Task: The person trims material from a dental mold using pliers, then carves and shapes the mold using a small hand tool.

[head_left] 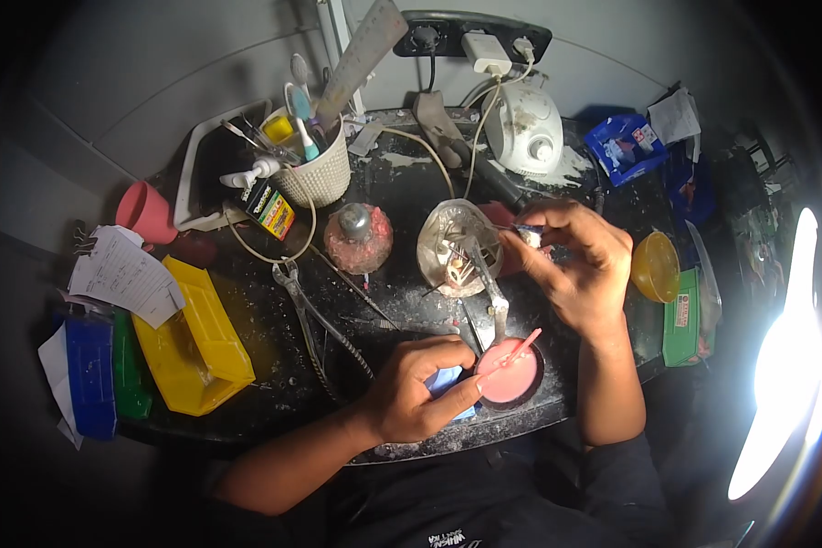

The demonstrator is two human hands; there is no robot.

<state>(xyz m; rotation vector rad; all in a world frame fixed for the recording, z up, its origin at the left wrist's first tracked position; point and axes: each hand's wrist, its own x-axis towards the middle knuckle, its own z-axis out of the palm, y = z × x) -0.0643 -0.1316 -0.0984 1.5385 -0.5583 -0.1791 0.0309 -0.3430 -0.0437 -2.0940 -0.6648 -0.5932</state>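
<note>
My right hand point(580, 265) is raised at the right of the bench, its thumb and fingers pinching a small white-and-dark piece point(529, 236). My left hand point(420, 388) is curled at the front edge, beside a round dark bowl point(539, 382) of pink material. A pink-coated stick point(521, 347) slants across the bowl, its lower end close to my left thumb. Something blue point(444, 380) shows between the left thumb and forefinger; whether it is held or lies underneath, I cannot tell. Behind the bowl, a spatula-like tool point(496, 297) leans on a clear dish point(461, 205) holding small tools.
A pink-crusted jar with a metal cap point(356, 222) and long pliers point(306, 310) lie left of centre. Yellow point(219, 361) and green point(681, 320) bins flank the bench. At the back stand a tool cup point(320, 178) and a white corded machine point(523, 128).
</note>
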